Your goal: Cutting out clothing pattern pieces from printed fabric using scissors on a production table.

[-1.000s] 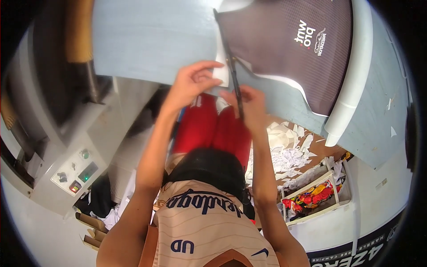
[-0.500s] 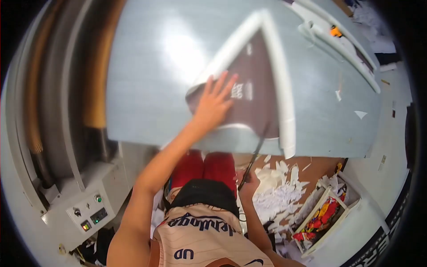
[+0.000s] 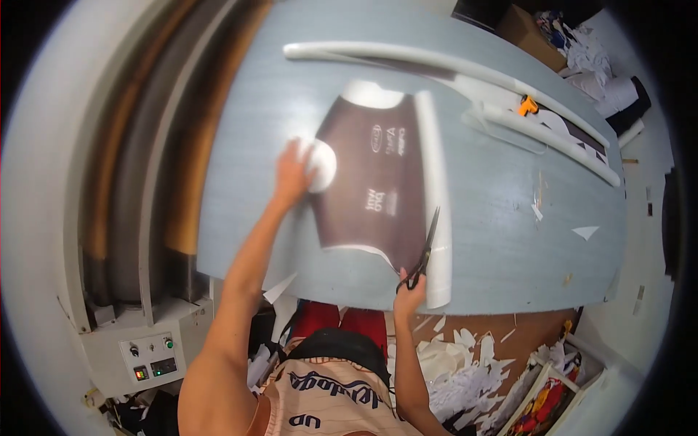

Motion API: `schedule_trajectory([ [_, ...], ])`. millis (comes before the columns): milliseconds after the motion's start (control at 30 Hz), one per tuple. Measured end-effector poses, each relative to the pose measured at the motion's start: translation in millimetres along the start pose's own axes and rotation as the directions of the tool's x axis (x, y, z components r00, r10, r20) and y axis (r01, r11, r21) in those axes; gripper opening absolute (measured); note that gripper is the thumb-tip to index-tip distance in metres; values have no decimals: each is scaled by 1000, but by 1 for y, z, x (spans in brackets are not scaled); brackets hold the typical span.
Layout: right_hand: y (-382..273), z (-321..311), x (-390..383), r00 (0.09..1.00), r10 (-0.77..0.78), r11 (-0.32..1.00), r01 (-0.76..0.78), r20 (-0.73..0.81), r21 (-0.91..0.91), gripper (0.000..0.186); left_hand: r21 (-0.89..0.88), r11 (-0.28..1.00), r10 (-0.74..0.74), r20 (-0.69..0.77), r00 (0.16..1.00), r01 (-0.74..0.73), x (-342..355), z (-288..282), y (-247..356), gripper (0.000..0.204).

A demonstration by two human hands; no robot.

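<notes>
My left hand [image 3: 294, 174] is at the left side of a dark brown printed sheet [image 3: 363, 182], beside a white rounded piece [image 3: 320, 166] at the sheet's curved notch. Its fingers look stretched and apart, though motion blurs them; whether they grip the white piece is unclear. My right hand [image 3: 411, 296] holds black scissors [image 3: 429, 251] at the sheet's lower right corner, blades pointing away from me. A white rolled edge [image 3: 438, 211] runs along the sheet's right side. White margin also shows at its far end [image 3: 371, 94].
The sheet lies on a large grey-blue table [image 3: 509, 240]. Farther right are long white rolls [image 3: 538, 131] with an orange tape dispenser [image 3: 528, 105] on them. A roller machine [image 3: 138, 218] stands at the left. Paper scraps [image 3: 465, 370] and a bin [image 3: 542, 407] are below the table edge.
The sheet, earlier showing as a triangle under my left hand, now lies more spread out. My left hand has moved left and away from me. My right hand has brought the scissors up over the table.
</notes>
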State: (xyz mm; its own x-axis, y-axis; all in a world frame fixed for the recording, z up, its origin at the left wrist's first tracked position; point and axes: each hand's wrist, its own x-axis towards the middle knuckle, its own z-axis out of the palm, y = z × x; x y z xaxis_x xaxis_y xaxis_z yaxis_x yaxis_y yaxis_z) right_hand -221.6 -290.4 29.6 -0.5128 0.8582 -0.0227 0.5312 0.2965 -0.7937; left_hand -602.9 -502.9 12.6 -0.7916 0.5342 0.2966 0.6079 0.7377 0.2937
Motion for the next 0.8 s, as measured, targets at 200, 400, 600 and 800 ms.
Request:
schedule_trajectory([
  [200,52,-28,56,997,-63,992,57,-52,-112,36,178,959,126,434,892,-222,-25,11,41,70],
  [400,60,-67,264,997,-5,991,16,-80,135,32,-14,1000,19,446,895,-14,-190,-6,229,67],
  [600,-77,-73,317,948,-246,954,201,201,221,37,-452,853,440,352,826,-262,-147,9,335,45],
  [800,-51,-70,167,991,-127,978,117,44,172,34,-275,909,406,424,809,-312,-79,54,266,84],
])
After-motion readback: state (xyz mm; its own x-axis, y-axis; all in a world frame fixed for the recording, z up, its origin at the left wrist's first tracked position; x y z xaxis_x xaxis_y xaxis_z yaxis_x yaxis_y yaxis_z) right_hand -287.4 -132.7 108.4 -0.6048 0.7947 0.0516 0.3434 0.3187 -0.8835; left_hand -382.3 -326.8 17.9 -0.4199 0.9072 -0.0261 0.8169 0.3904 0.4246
